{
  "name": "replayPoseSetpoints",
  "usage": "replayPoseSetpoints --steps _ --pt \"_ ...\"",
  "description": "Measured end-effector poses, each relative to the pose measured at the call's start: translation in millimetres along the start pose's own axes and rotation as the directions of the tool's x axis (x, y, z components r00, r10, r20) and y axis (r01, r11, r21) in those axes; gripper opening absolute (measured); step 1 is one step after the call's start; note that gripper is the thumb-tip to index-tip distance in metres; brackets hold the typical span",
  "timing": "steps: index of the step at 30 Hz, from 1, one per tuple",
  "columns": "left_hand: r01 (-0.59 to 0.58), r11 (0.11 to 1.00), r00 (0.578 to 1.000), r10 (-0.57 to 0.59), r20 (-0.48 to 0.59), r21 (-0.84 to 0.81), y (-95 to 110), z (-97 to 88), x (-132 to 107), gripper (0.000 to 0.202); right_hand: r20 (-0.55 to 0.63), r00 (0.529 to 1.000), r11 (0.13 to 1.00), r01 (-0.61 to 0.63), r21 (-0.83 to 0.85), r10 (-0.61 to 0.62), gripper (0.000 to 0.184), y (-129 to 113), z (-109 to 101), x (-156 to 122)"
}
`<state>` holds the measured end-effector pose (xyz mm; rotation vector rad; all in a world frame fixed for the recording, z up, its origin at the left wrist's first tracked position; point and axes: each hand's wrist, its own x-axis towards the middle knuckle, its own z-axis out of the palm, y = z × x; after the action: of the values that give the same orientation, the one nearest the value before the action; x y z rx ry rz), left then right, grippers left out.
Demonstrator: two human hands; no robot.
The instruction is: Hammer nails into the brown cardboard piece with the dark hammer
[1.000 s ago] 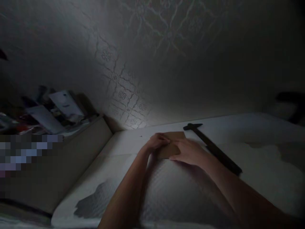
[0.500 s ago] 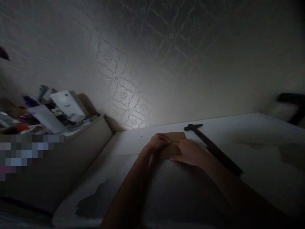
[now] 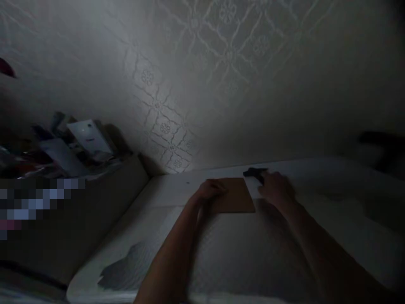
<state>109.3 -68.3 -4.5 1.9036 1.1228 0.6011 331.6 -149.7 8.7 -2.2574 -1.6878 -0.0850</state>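
Dim light falls across the white table [image 3: 177, 253] where I work at a flat brown piece of cardboard [image 3: 236, 198]. My left hand [image 3: 210, 190] rests on the cardboard's left edge, fingers curled down against it and pressing it to the table rather than closed around it. My right hand [image 3: 276, 190] lies just beside the cardboard's right edge, over the dark hammer [image 3: 253, 172], whose head pokes out beyond my fingers. Whether that hand has closed on the handle I cannot tell, for the handle is hidden beneath it and the frame is dark. The cardboard lies flat near the table's far edge, close to the patterned wall [image 3: 196, 84]. A cluttered shelf [image 3: 79, 147] stands well apart at far left.
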Motion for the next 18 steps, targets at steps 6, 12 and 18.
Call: replayPoseSetpoints --steps 6,12,18 --pt "0.053 0.996 0.999 -0.053 0.009 -0.076 4 1.6 -3 0.026 0.037 0.996 0.997 -0.075 -0.002 0.075 0.048 14 9 2" --pt "0.103 0.967 0.993 -0.087 0.078 -0.233 11 -7.9 -12 0.046 0.124 0.987 0.994 -0.106 0.024 0.102 0.039 23 12 13" --pt "0.034 0.997 0.971 -0.015 0.238 -0.076 16 -27.6 -27 0.071 -0.028 0.999 0.998 0.026 0.056 -0.025 0.031 20 9 16"
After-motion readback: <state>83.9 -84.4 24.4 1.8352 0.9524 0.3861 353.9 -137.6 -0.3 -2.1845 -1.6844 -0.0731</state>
